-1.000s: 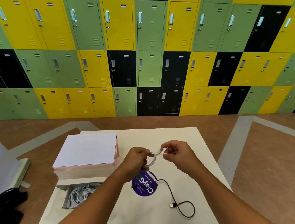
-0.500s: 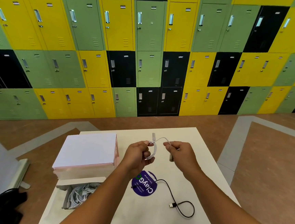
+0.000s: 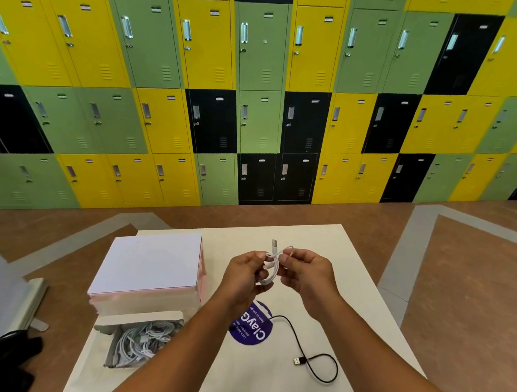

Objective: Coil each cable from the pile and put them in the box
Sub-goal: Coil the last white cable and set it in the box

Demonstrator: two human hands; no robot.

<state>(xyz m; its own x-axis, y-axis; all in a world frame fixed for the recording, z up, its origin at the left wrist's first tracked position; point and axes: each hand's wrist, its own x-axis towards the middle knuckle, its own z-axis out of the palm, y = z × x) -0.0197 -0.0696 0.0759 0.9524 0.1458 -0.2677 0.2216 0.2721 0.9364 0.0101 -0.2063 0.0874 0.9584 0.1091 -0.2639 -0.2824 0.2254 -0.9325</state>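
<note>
Above the middle of the table [image 3: 249, 389], between our two hands, hangs the white cable [image 3: 271, 269], gathered into a small loose coil. One of its connectors stands up just over our knuckles, and the loops droop between our palms. Our left hand [image 3: 245, 276] has its fingers curled around the left side of the coil, gripping the loops. Our right hand [image 3: 306, 275] pinches a strand at the top of the coil between thumb and forefinger, with the other fingers curled in beneath. Both hands are lifted clear of the tabletop and nearly touch.

On the table near us, between our forearms, lies a round purple sticker [image 3: 252, 326] with white lettering, partly hidden by our left arm. A black cable [image 3: 315, 354] runs out from the sticker's edge toward our right and bends back in an open loop, its USB plug lying flat on the table.

To our left, at the table's near edge, sits the open box [image 3: 111, 348], which holds a tangle of coiled white cables. Just beyond it stands a closed white box [image 3: 151, 261] with a pink side.

Past the table are brown floor and a wall of yellow, green and black lockers [image 3: 262, 71].
</note>
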